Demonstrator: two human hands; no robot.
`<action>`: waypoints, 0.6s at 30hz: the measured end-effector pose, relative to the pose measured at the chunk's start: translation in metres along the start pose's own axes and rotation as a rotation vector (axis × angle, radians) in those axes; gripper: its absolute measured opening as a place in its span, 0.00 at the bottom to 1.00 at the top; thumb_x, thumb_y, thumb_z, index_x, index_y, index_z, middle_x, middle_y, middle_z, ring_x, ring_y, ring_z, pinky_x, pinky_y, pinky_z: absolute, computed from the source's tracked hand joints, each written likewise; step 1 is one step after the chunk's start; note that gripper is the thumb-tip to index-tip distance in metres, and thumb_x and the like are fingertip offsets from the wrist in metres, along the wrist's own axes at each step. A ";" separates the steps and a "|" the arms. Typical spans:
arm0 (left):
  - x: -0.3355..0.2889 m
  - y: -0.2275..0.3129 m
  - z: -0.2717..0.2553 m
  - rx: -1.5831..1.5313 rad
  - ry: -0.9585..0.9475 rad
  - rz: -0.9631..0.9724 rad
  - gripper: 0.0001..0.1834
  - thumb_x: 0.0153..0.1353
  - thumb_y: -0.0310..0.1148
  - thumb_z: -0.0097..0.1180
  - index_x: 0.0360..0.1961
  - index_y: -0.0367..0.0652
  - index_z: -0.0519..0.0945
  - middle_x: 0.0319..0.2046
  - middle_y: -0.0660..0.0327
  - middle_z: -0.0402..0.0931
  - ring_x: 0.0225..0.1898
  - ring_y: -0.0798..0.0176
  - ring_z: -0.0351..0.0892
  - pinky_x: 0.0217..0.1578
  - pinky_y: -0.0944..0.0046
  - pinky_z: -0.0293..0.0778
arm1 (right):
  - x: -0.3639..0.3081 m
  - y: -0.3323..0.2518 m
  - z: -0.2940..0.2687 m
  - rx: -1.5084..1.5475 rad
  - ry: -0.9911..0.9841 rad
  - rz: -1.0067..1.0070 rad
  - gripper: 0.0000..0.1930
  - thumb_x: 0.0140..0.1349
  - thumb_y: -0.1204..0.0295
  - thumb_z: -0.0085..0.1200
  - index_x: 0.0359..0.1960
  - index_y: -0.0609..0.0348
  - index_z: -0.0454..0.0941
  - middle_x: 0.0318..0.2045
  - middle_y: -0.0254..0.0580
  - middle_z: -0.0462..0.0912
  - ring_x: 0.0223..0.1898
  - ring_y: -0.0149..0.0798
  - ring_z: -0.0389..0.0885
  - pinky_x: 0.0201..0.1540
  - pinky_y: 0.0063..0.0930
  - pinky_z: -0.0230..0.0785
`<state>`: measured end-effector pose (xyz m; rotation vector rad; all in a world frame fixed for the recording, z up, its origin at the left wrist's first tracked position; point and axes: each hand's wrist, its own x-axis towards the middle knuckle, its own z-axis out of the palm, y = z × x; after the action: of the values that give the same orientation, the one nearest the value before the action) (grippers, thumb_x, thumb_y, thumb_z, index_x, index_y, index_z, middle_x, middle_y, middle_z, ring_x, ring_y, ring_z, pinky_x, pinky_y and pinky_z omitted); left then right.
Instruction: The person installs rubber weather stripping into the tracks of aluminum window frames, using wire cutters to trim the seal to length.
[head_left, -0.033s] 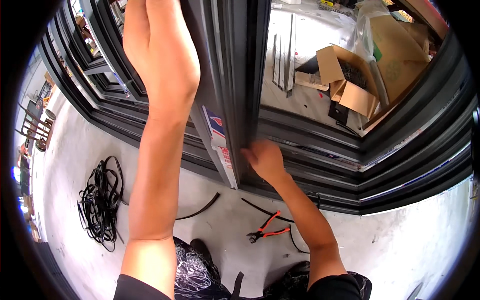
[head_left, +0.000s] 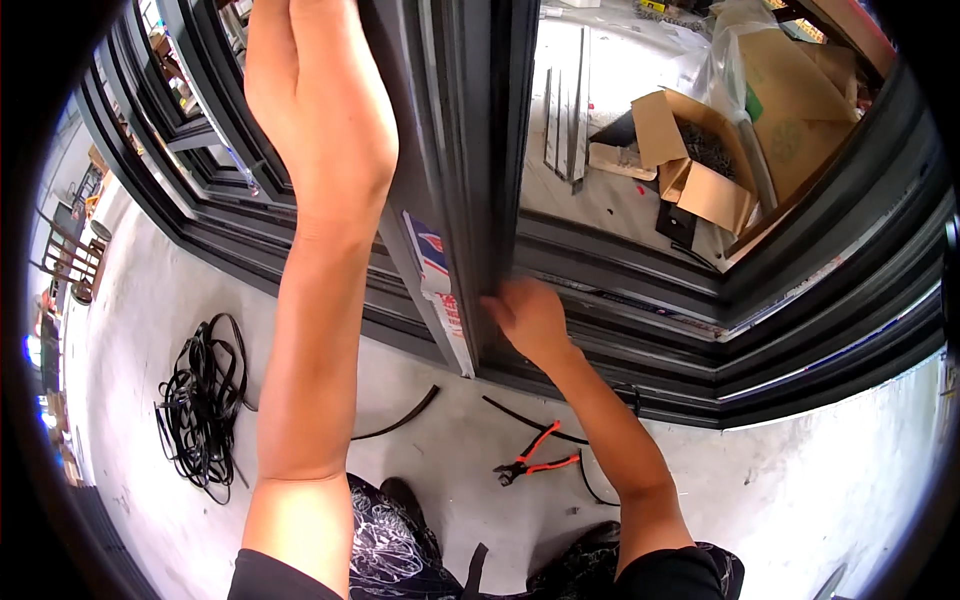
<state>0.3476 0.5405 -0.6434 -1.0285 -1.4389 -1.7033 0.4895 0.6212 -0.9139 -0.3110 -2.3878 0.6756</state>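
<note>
Dark grey metal window frames (head_left: 425, 120) stand upright in front of me, with a thick post in the middle. My left hand (head_left: 325, 110) is raised against the post's upper left side; the picture's top edge cuts off its fingers. Lower down, my right hand (head_left: 530, 312) is at the post's right side, slightly blurred. Its fingers are curled in toward the dark groove, and whatever they pinch there is hidden. A torn printed film (head_left: 437, 270) clings to the post's front face.
On the concrete floor lie red-handled pliers (head_left: 540, 455) with their handles spread. Nearby are cut pieces of black strip (head_left: 400, 415) and a tangled black coil (head_left: 205, 405). An open cardboard box (head_left: 745, 195) and metal bars (head_left: 570, 110) show through the right frame.
</note>
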 end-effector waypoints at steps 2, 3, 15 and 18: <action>0.000 -0.001 0.000 -0.048 0.017 -0.060 0.22 0.74 0.43 0.42 0.49 0.32 0.77 0.43 0.63 0.76 0.45 0.69 0.71 0.51 0.69 0.64 | 0.005 -0.004 -0.005 0.031 -0.021 0.058 0.13 0.56 0.64 0.62 0.23 0.61 0.77 0.24 0.49 0.78 0.32 0.57 0.77 0.33 0.49 0.69; -0.001 -0.001 0.001 -0.059 0.026 -0.042 0.22 0.74 0.43 0.42 0.49 0.32 0.77 0.43 0.63 0.76 0.45 0.69 0.71 0.51 0.69 0.64 | 0.010 -0.008 -0.010 0.031 0.031 0.027 0.14 0.56 0.63 0.62 0.22 0.61 0.76 0.24 0.49 0.78 0.32 0.57 0.77 0.33 0.49 0.69; -0.002 -0.001 -0.002 -0.165 0.039 -0.175 0.20 0.74 0.44 0.43 0.44 0.36 0.78 0.39 0.65 0.77 0.40 0.71 0.70 0.46 0.69 0.65 | 0.114 -0.081 -0.110 0.162 0.360 -0.073 0.15 0.60 0.67 0.63 0.22 0.66 0.75 0.17 0.50 0.69 0.18 0.44 0.66 0.24 0.35 0.60; -0.005 0.006 -0.002 -0.190 0.000 -0.110 0.21 0.74 0.45 0.43 0.45 0.35 0.78 0.38 0.64 0.77 0.39 0.72 0.70 0.45 0.70 0.65 | 0.107 -0.071 -0.106 0.332 0.351 0.001 0.13 0.65 0.67 0.60 0.28 0.65 0.80 0.16 0.41 0.70 0.20 0.30 0.65 0.24 0.28 0.59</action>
<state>0.3545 0.5380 -0.6449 -1.0658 -1.3764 -1.9491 0.4700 0.6429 -0.7498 -0.2626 -1.9077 0.9205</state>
